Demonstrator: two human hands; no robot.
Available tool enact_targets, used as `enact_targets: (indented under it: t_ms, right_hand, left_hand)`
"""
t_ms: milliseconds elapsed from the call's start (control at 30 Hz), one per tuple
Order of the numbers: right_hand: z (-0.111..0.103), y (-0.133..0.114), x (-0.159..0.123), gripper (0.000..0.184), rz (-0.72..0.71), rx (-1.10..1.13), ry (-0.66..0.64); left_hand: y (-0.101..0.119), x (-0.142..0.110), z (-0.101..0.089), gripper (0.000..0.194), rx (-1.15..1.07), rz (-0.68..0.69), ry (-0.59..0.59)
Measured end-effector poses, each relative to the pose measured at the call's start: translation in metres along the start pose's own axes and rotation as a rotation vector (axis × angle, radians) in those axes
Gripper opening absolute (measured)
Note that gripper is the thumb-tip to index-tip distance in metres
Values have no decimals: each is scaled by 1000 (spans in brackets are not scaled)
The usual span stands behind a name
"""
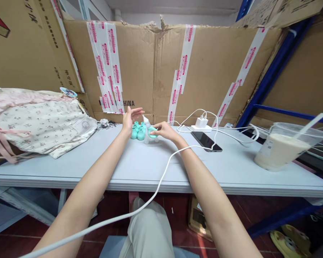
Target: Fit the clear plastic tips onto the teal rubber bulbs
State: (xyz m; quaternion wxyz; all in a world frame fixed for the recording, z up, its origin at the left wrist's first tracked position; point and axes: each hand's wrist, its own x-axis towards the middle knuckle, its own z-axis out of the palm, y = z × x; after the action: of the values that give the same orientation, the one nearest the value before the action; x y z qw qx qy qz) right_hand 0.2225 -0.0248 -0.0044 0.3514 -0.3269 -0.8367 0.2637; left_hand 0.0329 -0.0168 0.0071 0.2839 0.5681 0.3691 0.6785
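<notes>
On the grey surface point(140, 163), the left hand point(129, 120) stood open and the right hand point(164, 131) pinched, just beside the teal bulbs point(140, 134) grouped near the back edge perhaps for easy reach, a single bulb point(152, 133), probably to steady its clear nozzle point(146, 122).

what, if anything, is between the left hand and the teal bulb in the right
In the head view, the clear nozzle lies between the left hand and the teal bulb, and other teal pieces stand just below that gap. Nothing visible parts the bulb from the right hand, which holds it.
</notes>
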Motion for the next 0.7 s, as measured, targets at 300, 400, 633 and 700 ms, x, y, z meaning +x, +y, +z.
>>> enact_targets:
  t_ms: [300, 400, 633, 700]
  right_hand:
    - [3, -2, -2, 39, -14, -55, -24]
    - [1, -1, 0, 41, -17, 0, 37]
    - [2, 4, 5, 39, -23, 163, 221]
    - [4, 1, 4, 39, -21, 178, 196]
  left_hand:
    - [5, 0, 0, 69, -1, 4, -63]
    - [5, 0, 2, 67, 17, -8, -80]
    - [3, -9, 8, 60, 97, -22, -334]
    - [2, -9, 8, 57, 122, -10, -350]
